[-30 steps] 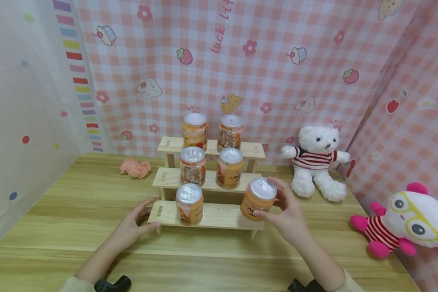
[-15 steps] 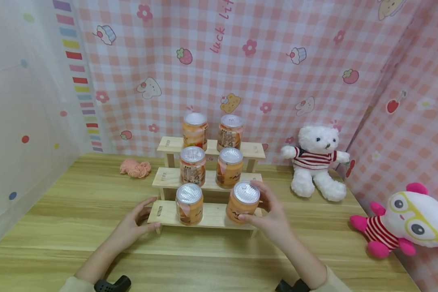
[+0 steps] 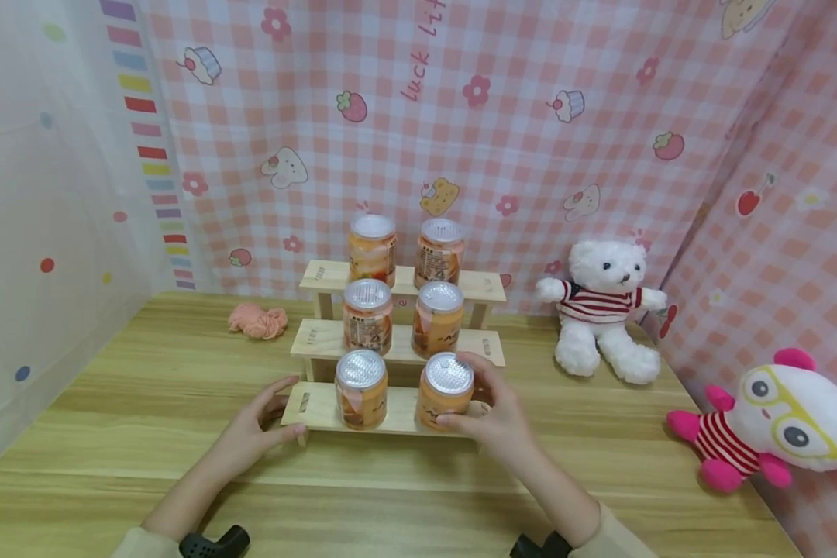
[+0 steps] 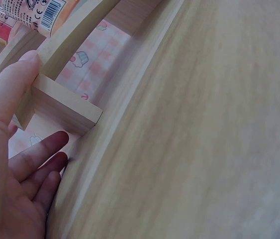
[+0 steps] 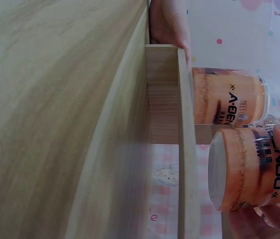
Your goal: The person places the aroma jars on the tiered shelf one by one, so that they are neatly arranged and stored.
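The wooden surface [image 3: 146, 434] carries a three-step wooden rack [image 3: 397, 411]; on its lowest step the right hand [image 3: 498, 422] curls round an orange can [image 3: 445, 391], just beside another can [image 3: 361, 389]; the left hand [image 3: 247, 434] lies flat, fingers straight, thumb against the rack's left end; the right wrist view cuts off the held can's lid.
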A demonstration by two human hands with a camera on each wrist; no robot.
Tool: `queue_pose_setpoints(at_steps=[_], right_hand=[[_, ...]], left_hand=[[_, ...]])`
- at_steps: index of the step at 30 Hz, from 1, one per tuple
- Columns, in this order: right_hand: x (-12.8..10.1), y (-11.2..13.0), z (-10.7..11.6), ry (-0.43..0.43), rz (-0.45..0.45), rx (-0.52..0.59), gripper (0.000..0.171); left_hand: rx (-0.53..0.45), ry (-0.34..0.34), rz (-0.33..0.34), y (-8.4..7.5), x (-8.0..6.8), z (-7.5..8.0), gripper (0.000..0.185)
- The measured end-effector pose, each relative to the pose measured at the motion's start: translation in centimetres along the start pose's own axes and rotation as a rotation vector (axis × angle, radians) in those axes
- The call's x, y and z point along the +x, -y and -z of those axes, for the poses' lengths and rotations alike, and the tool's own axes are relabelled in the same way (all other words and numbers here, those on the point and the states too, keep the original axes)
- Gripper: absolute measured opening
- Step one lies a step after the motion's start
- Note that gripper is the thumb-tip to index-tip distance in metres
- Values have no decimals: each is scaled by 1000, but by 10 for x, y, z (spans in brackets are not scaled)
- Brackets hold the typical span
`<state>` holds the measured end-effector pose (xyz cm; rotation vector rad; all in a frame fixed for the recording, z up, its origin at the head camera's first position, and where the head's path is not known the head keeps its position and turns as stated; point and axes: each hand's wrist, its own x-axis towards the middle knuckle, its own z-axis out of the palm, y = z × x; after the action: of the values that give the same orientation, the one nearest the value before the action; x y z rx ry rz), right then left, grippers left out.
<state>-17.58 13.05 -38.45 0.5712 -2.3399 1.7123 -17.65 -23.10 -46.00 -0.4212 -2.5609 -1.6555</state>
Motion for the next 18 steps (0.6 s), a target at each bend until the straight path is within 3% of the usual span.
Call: queue_pose_setpoints(at_steps=[10,18], right_hand=[[3,-10,-7,14,-23,18,81],[3,-13,-11,24,14,-1,80]], left_hand=[[-13,0,1,-2,0,0,76],[-19,0,3,-1,0,0,76]])
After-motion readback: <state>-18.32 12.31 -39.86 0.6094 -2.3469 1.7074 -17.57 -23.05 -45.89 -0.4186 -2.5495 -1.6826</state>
